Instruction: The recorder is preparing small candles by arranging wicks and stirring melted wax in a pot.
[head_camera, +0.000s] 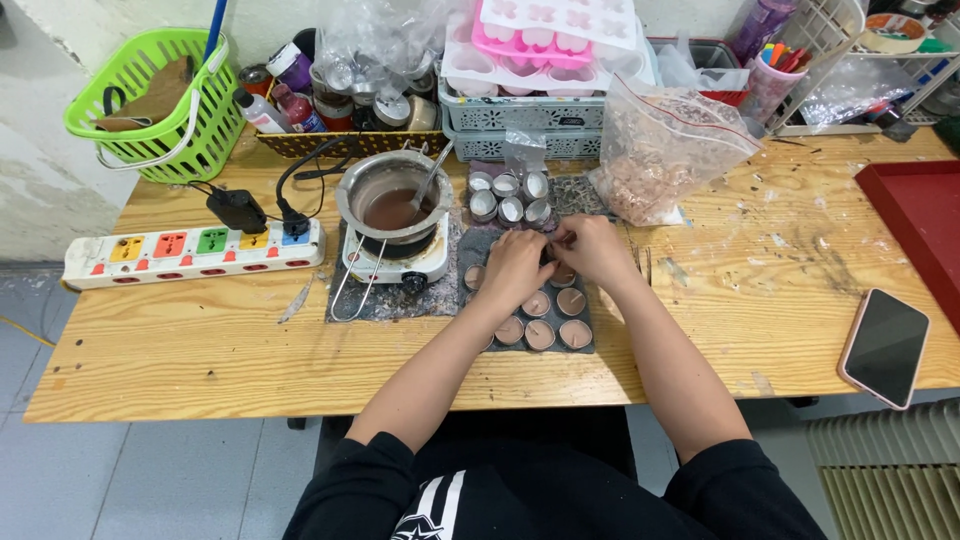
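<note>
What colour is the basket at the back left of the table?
The basket is bright green with a white handle, seen clearly in the head view.

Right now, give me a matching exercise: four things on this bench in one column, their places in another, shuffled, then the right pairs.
Things:
1. green basket
2. phone
3. power strip
4. melting pot

Places:
A. on the small hotplate, left of the hands
B. far left corner of the table
C. near right edge of the table
D. left side, in front of the basket

Pairs: 1-B, 2-C, 3-D, 4-A
</note>
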